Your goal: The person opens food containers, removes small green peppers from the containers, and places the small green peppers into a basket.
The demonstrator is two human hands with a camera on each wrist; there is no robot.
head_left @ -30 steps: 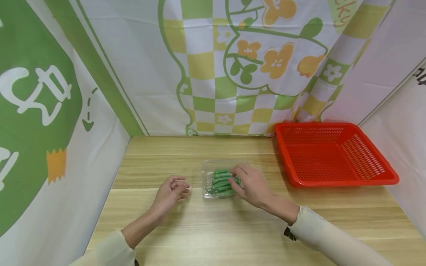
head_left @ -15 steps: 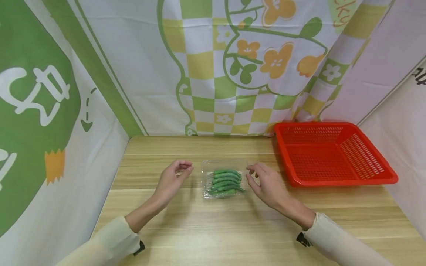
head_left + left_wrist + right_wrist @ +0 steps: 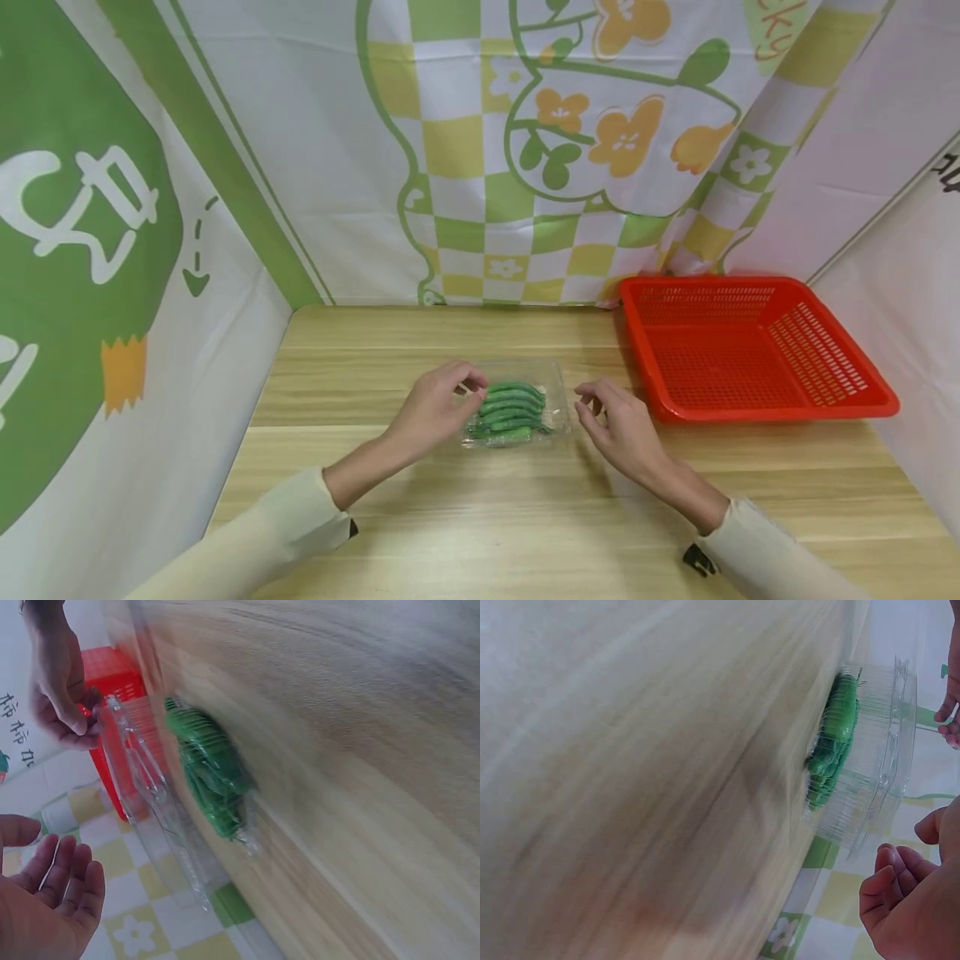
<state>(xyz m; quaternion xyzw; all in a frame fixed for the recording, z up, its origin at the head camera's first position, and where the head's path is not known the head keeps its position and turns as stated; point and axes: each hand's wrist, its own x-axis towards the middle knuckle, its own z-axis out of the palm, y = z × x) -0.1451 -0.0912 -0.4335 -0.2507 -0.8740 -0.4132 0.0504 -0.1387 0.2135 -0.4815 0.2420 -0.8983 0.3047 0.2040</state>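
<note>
A clear plastic box sits on the table with a row of long green chili peppers inside. Over the box's left edge hovers my left hand, its fingers loosely bent and holding nothing. The left wrist view shows a gap between that hand's thumb and fingers. Just right of the box, my right hand is held with loosely curled fingers and nothing in them. In the right wrist view this hand appears apart from the box. The left hand hides part of the box's left side.
A red perforated plastic basket stands at the back right of the wooden table. A patterned cloth hangs behind the table's back edge. White sheets form the sides.
My right hand has drawn back from over the peppers to the right of the box. My left hand has moved right, over the box's left edge. Box and basket have stayed put.
</note>
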